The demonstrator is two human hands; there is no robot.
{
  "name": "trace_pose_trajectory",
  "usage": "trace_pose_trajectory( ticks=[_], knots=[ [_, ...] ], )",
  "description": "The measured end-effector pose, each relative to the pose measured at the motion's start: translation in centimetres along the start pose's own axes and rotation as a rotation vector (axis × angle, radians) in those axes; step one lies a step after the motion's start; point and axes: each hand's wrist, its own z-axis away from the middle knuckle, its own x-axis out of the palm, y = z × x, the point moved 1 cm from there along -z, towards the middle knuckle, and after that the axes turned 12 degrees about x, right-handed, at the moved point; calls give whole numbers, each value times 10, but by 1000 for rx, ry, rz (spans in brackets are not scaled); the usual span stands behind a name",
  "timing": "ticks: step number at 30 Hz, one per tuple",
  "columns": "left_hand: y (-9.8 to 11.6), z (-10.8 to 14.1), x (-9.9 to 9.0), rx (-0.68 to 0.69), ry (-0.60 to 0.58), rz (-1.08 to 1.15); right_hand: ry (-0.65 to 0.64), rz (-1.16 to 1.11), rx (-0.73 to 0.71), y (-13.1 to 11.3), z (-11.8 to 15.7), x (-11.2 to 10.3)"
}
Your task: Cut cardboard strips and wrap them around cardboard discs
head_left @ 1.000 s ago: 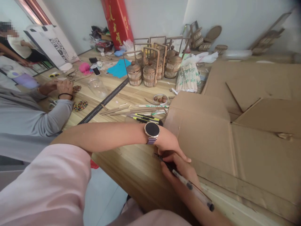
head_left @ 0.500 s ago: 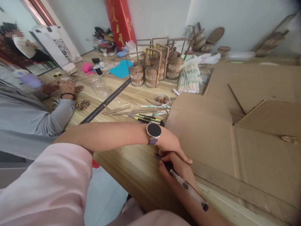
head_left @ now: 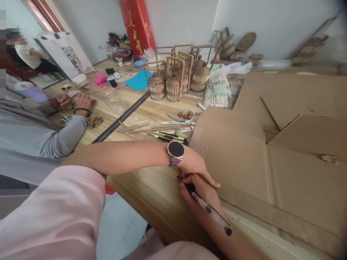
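My right hand (head_left: 199, 187) is closed around a pen (head_left: 213, 213) with a clear barrel and dark grip. The pen slants, its back end toward me and its point low by the wooden table near my left palm. Just above it, my left hand (head_left: 196, 162) lies at the near left edge of a cardboard sheet (head_left: 233, 151). One finger stretches out along the cardboard; the other fingers are mostly hidden beneath the hand. A round watch (head_left: 175, 149) sits on the left wrist. What lies under the left palm cannot be made out.
Utility knives (head_left: 169, 137) and thin wooden strips (head_left: 135, 127) lie beyond my left wrist. Further back stand several small bamboo baskets (head_left: 173, 86), a bundle of wrapped sticks (head_left: 217, 92) and a glass jar (head_left: 115, 103). At left, a co-worker's hands (head_left: 81, 103) are near beads (head_left: 94, 122).
The pen and my right hand have shifted slightly left and up. My left hand stays nearly in place. The co-worker's hands have moved slightly right over the beads.
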Motion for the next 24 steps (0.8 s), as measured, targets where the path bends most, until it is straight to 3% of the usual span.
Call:
trace_pose_trajectory(
  ticks=[4, 10, 19, 24],
  knots=[
    [1, -1, -1, -14, 42, -34, 7, -3, 1, -1, 0, -1],
    [3, 0, -2, -41, -10, -17, 53, -8, 51, 15, 11, -8],
    [-6, -6, 2, -48, 19, -60, 114, -5, 334, 33, 36, -44],
    [-4, -4, 3, -69, -12, -125, 162, 43, 366, 48, 49, -65]
  ],
)
